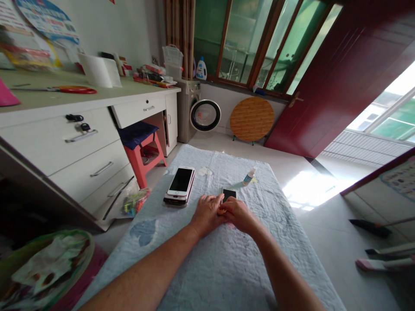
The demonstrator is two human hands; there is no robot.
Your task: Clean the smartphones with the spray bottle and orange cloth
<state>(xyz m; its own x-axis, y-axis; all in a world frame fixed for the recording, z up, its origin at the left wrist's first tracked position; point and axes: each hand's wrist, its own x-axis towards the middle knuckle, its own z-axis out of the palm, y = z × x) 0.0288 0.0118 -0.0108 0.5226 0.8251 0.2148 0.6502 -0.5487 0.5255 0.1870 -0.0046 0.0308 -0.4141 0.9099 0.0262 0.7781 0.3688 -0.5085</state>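
A small white-framed smartphone (229, 194) with a dark screen lies on the cloth-covered table, its near half hidden by my hands. My left hand (209, 212) is at its left edge, fingers bent against the phone. My right hand (240, 214) is over the near end, fingers closed and pointing left, touching my left hand. A bit of orange shows between the hands; what it is I cannot make out. Beyond and right of the phone stands a small spray bottle (249, 176) with a clear cap. To the left, a white phone (182, 180) rests on a stack of other phones.
A pale blue quilted cloth (207, 263) covers the table. Left stand a white desk (87, 134) with drawers, a red stool (142, 160) and a filled waste bin (94, 255). Behind are a washing machine (184, 114) with its door ajar and a round wooden tabletop (252, 119).
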